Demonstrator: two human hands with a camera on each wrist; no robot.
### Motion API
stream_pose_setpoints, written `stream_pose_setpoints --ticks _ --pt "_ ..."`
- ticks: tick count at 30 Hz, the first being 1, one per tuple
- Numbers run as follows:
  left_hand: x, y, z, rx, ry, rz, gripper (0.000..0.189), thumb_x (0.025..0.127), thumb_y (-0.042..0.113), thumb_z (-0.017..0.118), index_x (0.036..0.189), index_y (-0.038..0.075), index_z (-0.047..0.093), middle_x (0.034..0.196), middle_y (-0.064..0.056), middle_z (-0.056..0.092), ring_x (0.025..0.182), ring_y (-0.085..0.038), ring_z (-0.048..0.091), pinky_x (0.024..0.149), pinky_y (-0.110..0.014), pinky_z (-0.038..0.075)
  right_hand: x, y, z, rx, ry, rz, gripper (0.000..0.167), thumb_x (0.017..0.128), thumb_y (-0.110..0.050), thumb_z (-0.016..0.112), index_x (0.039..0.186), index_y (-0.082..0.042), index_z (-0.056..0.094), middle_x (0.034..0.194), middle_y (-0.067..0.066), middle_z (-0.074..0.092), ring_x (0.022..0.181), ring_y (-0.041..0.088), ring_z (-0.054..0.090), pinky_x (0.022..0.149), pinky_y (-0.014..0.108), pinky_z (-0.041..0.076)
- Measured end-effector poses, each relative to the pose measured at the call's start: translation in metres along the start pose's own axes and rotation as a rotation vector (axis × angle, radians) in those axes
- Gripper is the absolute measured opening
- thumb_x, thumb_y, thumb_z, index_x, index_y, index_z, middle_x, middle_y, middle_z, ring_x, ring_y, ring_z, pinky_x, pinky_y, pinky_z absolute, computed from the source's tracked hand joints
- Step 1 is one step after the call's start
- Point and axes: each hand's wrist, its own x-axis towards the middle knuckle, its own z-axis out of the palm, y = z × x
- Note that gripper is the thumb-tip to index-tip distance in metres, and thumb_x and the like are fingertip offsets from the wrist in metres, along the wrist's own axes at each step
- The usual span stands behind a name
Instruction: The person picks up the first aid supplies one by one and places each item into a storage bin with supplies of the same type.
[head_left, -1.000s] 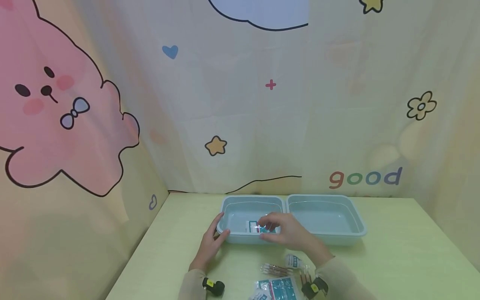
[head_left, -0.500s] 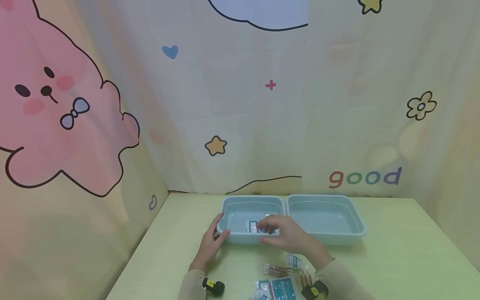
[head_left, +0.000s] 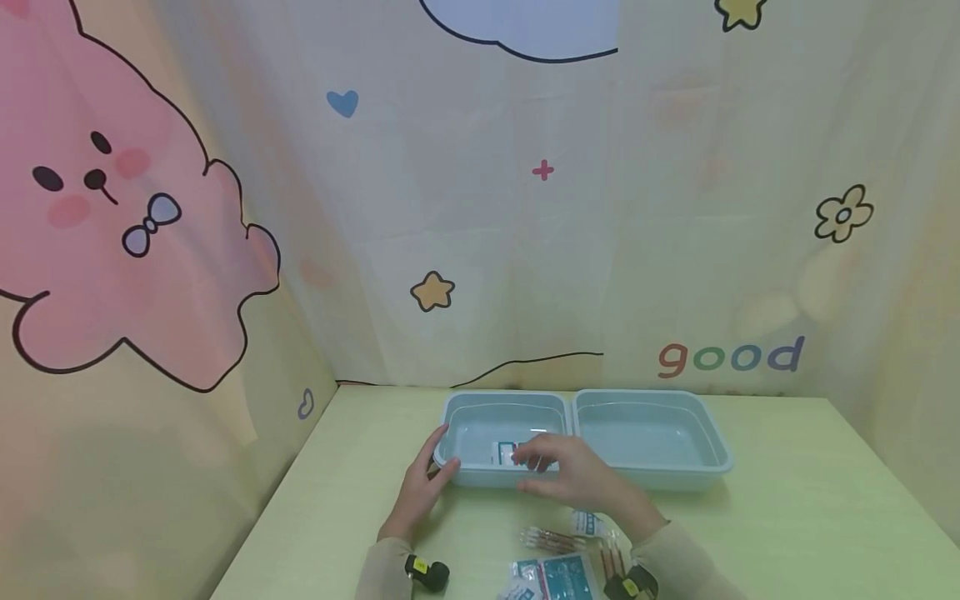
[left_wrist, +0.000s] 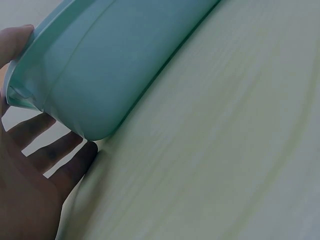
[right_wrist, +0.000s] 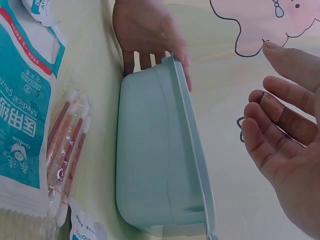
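Observation:
My left hand (head_left: 420, 492) holds the near left corner of the left light-blue plastic basin (head_left: 487, 478). Its thumb lies over the rim, and its other fingers reach the outer wall in the left wrist view. Over the same basin's near right part is my right hand (head_left: 577, 477), fingers bent and thumb apart from them. In the right wrist view nothing lies between that thumb and fingers. A white and teal packet (head_left: 504, 453) lies inside the left basin, partly hidden behind the right hand.
A second light-blue basin (head_left: 660, 481) stands against the left one's right side. Nearer the person lie a medical gauze packet (right_wrist: 25, 100), bagged cotton swabs (right_wrist: 70, 155), more swabs (head_left: 611, 557) by the right wrist, and small white printed packets (head_left: 588, 523). A curtain hangs behind.
My right hand has sunk slightly, its fingers now covering more of the packet in the basin. The left hand and both basins have stayed in place.

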Motion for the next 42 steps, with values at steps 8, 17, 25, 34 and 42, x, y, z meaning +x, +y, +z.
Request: stream_pose_setpoints --ticks 8,17,25,34,42 --pt "0.001 -0.002 -0.001 0.006 0.000 0.019 0.061 0.097 0.032 0.059 0.152 0.026 0.033 0.159 -0.011 0.030 0.141 -0.040 0.035 0.109 -0.058 0.038 -0.003 0.001 0.006 -0.006 -0.013 -0.007 0.031 0.083 -0.019 0.077 0.108 -0.004 0.068 0.101 0.009 0.071 0.082 0.022 0.066 0.073 0.029 0.058" --pt "0.001 -0.002 0.000 -0.006 -0.003 0.025 0.061 0.098 0.030 0.059 0.153 0.024 0.032 0.159 -0.012 0.029 0.140 -0.042 0.036 0.108 -0.058 0.039 -0.006 0.002 0.010 -0.022 -0.020 0.000 0.029 0.084 -0.023 0.077 0.108 -0.010 0.069 0.101 0.000 0.071 0.084 0.008 0.064 0.073 0.025 0.057" --pt "0.001 -0.002 0.000 -0.012 -0.009 0.021 0.061 0.098 0.029 0.059 0.153 0.024 0.032 0.159 -0.012 0.029 0.140 -0.042 0.036 0.107 -0.058 0.040 -0.008 0.000 0.011 -0.011 -0.044 0.032 0.029 0.084 -0.026 0.076 0.109 -0.013 0.068 0.102 -0.003 0.070 0.086 0.002 0.062 0.074 0.022 0.056" --pt "0.003 -0.002 0.000 -0.011 -0.007 0.022 0.061 0.098 0.029 0.059 0.153 0.026 0.032 0.159 -0.011 0.028 0.141 -0.041 0.034 0.109 -0.057 0.039 -0.010 0.000 0.013 -0.002 -0.047 0.057 0.031 0.084 -0.029 0.077 0.110 -0.015 0.068 0.102 -0.004 0.070 0.086 0.003 0.062 0.075 0.024 0.057" --pt "0.001 -0.002 -0.001 -0.019 -0.011 0.034 0.061 0.098 0.028 0.059 0.153 0.024 0.032 0.159 -0.012 0.028 0.141 -0.041 0.034 0.109 -0.057 0.038 -0.014 -0.003 0.016 -0.002 -0.049 0.079 0.031 0.083 -0.030 0.077 0.109 -0.014 0.069 0.102 0.001 0.072 0.086 0.003 0.062 0.076 0.031 0.058"
